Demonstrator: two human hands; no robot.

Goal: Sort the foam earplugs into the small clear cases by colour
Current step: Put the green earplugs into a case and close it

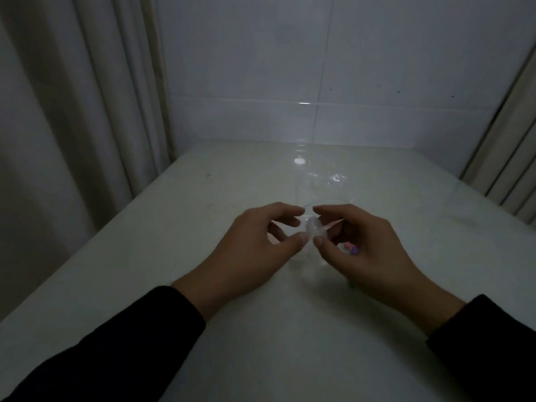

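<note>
A small clear case (314, 229) of smooth, see-through plastic — glossy where it catches light — above a pale, polished surface (232, 329) with a dull sheen; glazed wall tiles (377, 120) behind, matt dark cloth sleeves (116, 352) below.

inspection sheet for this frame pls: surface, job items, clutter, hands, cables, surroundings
Surface: pale white tabletop, dim light, a few faint smudges, glare spot near the far edge.
Job's things: small clear plastic case held between both hands above the table; pink and purple foam earplugs partly hidden under the right hand; their number cannot be told. More clear plastic lies farther back, too faint to identify.
Clutter: nothing seen.
Hands: left hand and right hand both pinch the case with thumb and fingers; black sleeves on both arms.
Cables: nothing seen.
Surroundings: white tiled wall behind, pale curtains left and right.
</note>
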